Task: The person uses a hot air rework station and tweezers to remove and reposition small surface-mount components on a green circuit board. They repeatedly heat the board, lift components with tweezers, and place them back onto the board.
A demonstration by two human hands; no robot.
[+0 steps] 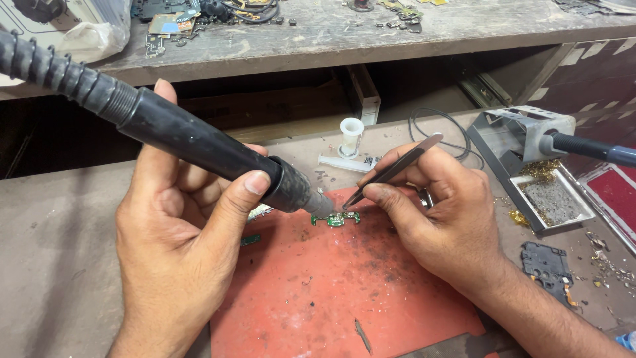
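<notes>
My left hand [182, 245] is clenched around the black handle of a hot-air tool [199, 142], thumb pressed on top near its front collar, and its metal nozzle tilts down to the right until the tip sits just above the left end of a small green circuit board [336, 219]. That board lies flat near the far edge of the red mat [331, 292], roughly at the middle of that edge. My right hand [437, 212] pinches a pair of slim metal tweezers [394, 169] between thumb and forefinger; their points come down onto the board's upper side, just beside the nozzle. A second, smaller green piece [250, 239] rests at the mat's left edge, close to my left thumb. Beyond the mat, toward the back of the worktop [59, 265], a white syringe [344, 163] lies on its side in front of a white spool [351, 134]. Near the right edge stands a grey metal holder [523, 136] above a tray [553, 199] of brassy scraps.
</notes>
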